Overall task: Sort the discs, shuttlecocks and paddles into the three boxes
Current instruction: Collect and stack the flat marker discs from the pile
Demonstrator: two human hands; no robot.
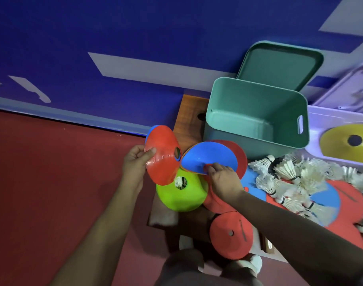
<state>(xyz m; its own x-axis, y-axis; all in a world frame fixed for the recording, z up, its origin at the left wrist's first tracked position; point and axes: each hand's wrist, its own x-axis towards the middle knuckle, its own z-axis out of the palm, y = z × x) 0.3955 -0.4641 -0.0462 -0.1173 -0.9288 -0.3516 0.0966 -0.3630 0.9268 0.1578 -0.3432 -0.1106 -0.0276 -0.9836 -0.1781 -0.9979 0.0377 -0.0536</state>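
Red disc pinched in the left hand. Right hand grips a blue disc, teal box just beyond it.

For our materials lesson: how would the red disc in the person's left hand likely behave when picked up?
The red disc looks thin and bowed, so probably bendy. The left hand pinches it by the rim alone, suggesting it is light. Its shallow dome would likely sit flat, not roll.

2 boxes, 2 lids, 1 grn disc.
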